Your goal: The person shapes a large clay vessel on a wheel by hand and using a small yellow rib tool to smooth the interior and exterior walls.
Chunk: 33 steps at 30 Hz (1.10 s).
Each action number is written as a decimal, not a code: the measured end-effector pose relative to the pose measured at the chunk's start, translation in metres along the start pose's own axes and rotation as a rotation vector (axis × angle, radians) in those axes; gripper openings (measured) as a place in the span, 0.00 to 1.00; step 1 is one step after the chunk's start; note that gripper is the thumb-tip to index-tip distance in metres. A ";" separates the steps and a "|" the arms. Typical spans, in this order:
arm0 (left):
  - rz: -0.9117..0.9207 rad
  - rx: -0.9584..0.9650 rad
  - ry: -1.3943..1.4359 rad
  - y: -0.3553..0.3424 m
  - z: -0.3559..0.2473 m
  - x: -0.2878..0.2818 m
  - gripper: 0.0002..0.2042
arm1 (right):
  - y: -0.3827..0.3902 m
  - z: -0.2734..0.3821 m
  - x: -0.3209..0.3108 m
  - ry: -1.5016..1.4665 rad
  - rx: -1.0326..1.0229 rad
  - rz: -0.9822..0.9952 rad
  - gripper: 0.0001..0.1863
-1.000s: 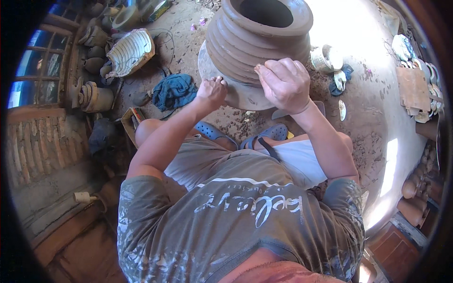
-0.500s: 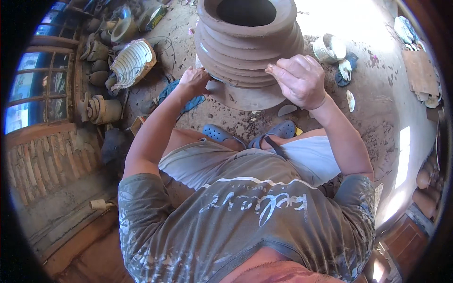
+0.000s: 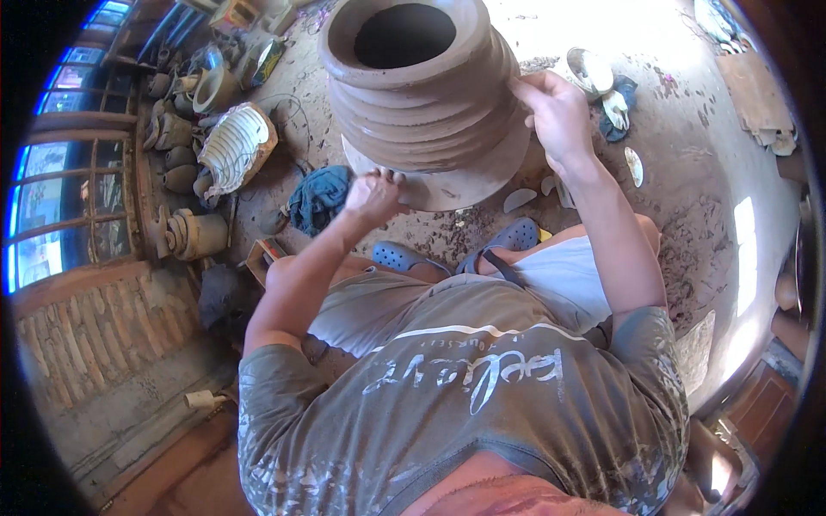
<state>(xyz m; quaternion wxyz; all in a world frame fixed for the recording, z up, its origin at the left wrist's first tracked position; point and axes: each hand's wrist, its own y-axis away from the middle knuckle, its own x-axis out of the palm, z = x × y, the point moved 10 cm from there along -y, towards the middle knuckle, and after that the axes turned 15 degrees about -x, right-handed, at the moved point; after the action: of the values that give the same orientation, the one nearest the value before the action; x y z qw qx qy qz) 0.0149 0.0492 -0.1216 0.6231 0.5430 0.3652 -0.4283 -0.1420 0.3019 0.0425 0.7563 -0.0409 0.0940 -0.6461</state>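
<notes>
A large brown clay pot [image 3: 422, 129] with ridged sides and a wide dark mouth stands upright on a round, flat clay-coloured wheel disc [image 3: 456, 191]. At the disc's near left edge, my left hand [image 3: 376, 196] has its fingers curled over the rim. My right hand [image 3: 555, 116] is at the pot's right side, thumb and forefinger pinched together against the upper wall. Whatever lies in that pinch, if anything, is too small to tell.
Left of the disc lies a crumpled blue-green cloth [image 3: 318, 199]. A white ribbed mould piece [image 3: 237, 148] and several pots sit by the window. A bucket [image 3: 590, 70] and a dark blue bag [image 3: 618, 107] are at right. Clay scraps litter the floor around blue clogs [image 3: 411, 258].
My left hand has shifted right and nearer along the disc's edge. My right hand has moved up from in front of the pot to touch its right side.
</notes>
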 end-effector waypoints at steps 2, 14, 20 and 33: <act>-0.005 -0.018 0.029 0.006 -0.028 0.001 0.33 | -0.006 -0.010 0.000 -0.093 0.055 -0.029 0.13; -0.110 0.215 0.281 0.016 -0.171 -0.030 0.21 | 0.004 -0.023 0.005 -0.160 0.159 -0.107 0.08; -0.199 0.299 0.289 -0.016 -0.212 -0.036 0.13 | 0.033 -0.013 0.014 -0.202 0.151 -0.204 0.08; -0.138 0.245 0.616 -0.021 -0.184 -0.051 0.14 | 0.115 0.024 0.032 0.182 -0.336 0.022 0.09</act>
<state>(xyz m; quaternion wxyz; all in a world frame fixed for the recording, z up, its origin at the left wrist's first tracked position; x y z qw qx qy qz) -0.0214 0.2373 -0.1090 0.3832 0.6916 0.5182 -0.3260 -0.0208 0.2876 0.0420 0.7341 -0.1072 0.2691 -0.6141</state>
